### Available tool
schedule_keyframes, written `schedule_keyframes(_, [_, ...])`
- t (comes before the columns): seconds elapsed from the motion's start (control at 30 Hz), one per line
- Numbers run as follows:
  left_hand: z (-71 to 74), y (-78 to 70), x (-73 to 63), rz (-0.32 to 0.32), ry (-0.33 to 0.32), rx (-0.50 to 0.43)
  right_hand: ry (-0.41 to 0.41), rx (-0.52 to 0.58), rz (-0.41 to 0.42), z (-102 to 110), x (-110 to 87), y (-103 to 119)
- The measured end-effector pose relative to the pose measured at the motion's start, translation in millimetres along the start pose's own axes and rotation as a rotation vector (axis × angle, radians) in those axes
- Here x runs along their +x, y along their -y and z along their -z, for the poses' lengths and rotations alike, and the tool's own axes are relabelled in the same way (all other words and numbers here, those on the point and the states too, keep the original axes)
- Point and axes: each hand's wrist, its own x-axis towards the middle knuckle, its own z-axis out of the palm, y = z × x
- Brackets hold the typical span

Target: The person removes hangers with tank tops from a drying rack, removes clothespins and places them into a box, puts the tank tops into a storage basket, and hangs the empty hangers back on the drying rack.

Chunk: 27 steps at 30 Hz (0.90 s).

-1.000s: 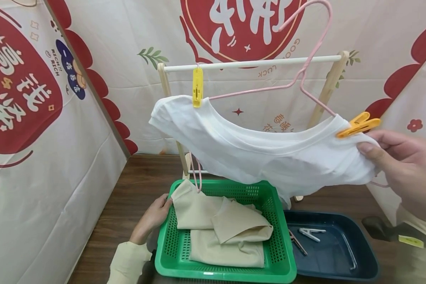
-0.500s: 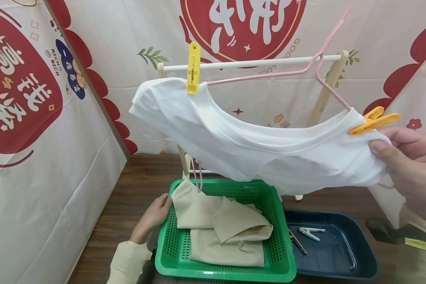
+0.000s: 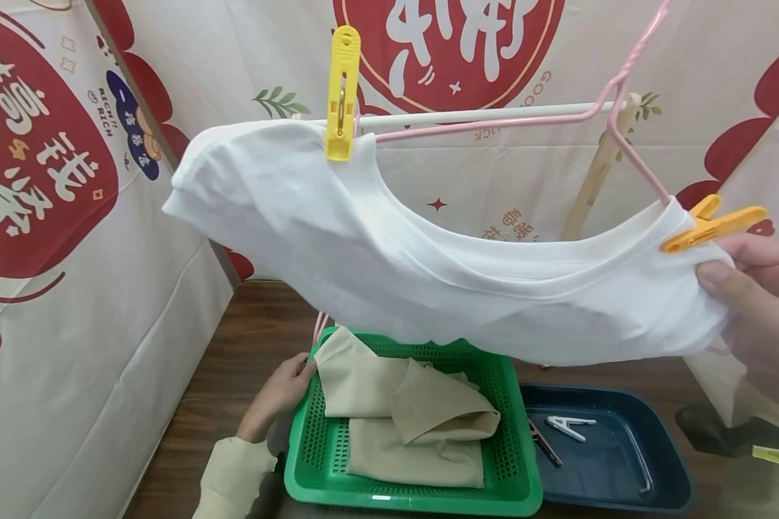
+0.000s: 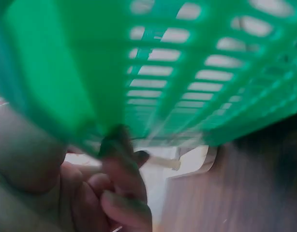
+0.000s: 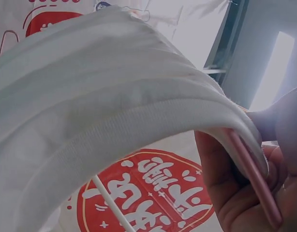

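A white T-shirt (image 3: 493, 303) is stretched along a pink clothes hanger (image 3: 493, 126), held up in front of the rack. A yellow clothespin (image 3: 342, 94) clips its left shoulder and an orange clothespin (image 3: 714, 225) its right. My right hand (image 3: 766, 303) pinches the right sleeve between thumb and fingers. In the right wrist view, a pink hanger bar (image 5: 252, 176) shows beneath the cloth at the palm. Lower left, my left hand (image 3: 279, 396) grips the rim of a green basket (image 3: 415, 506); the left wrist view shows curled fingers (image 4: 122, 183) at its edge.
Folded beige cloth (image 3: 415, 447) lies in the basket. Right of it, a dark blue tray (image 3: 610, 497) holds a white clothespin (image 3: 570, 425) and a brown one (image 3: 545, 443). Behind the shirt stands a rack with a white rail (image 3: 441, 117). Printed curtains surround the brown table (image 3: 234, 353).
My right hand has moved right and toward me with the hanger and T-shirt. The shirt's left end has risen and swung left, and the hanger's hook has left view. The left hand stays put.
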Motion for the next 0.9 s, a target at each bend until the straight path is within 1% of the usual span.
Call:
schedule_keyframes(0.13, [5.4,-3.3,-2.3,0.008,-0.018,0.09,0.032,0.041,-0.03,-2,0.7,-1])
schedule_keyframes(0.17, [7.2,-4.4,-3.6,0.011,-0.025,0.108,0.042,0.037,-0.038,-2,0.8,-1])
schedule_keyframes(0.27, [14.5,-8.8,-7.4,-0.009,-0.043,0.146,0.078,0.05,-0.047,-2,0.8,-3])
schedule_keyframes(0.33, [21.5,-13.3,-11.4,-0.036,-0.048,0.159,0.099,0.024,-0.051,-1,1.2,-4])
schedule_keyframes(0.4, [28.0,-18.1,-14.7,-0.076,-0.049,0.173,0.116,0.012,-0.059,0,1.8,-5])
schedule_keyframes(0.5, [34.5,-27.0,-20.1,-0.138,-0.04,0.183,0.119,-0.034,-0.092,0,2.5,-5])
schedule_keyframes(0.57, [35.2,-33.5,-23.2,-0.182,-0.039,0.188,0.112,-0.039,-0.11,0,2.9,-7])
schedule_keyframes(0.67, [34.7,-44.8,-28.4,-0.245,-0.042,0.19,0.11,0.019,-0.118,-1,3.8,-10])
schedule_keyframes(0.8, [33.0,-59.5,-34.2,-0.298,-0.034,0.175,0.096,0.089,-0.135,-1,2.9,-15])
schedule_keyframes(0.9, [31.6,-68.8,-36.9,-0.328,-0.028,0.179,0.077,0.068,-0.16,-1,1.2,-18])
